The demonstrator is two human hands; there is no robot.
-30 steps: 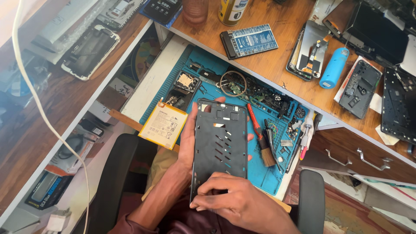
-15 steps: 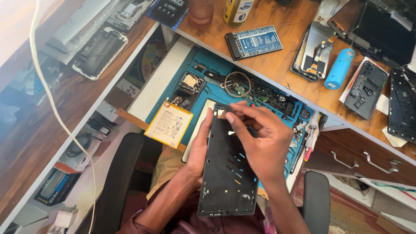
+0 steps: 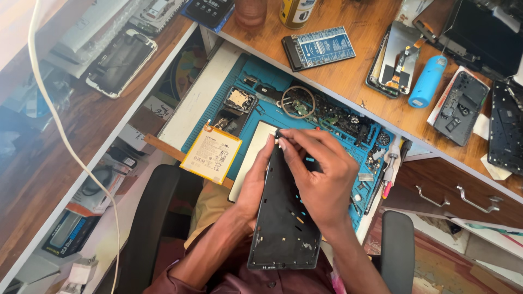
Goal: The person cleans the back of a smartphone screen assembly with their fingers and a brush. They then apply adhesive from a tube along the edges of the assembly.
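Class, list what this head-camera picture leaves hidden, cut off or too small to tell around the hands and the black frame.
1. What the right hand pinches at the top of the black frame: too small, and covered by its fingers.
2. The left hand: mostly behind the frame.
3. The frame's right edge: under the right hand.
4. Small parts on the blue mat: too tiny to identify.
5. The dark panel: cut off by the right edge.

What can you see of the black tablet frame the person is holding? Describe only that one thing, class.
The black tablet frame is a long, flat rectangular panel, apparently hard plastic or metal, with small cut-outs and a few pale specks on its inner face. It is held tilted over the person's lap, its top end above the blue work mat. The left hand supports its left edge from behind; the right hand rests across its upper right part, fingertips pinching at the top end.
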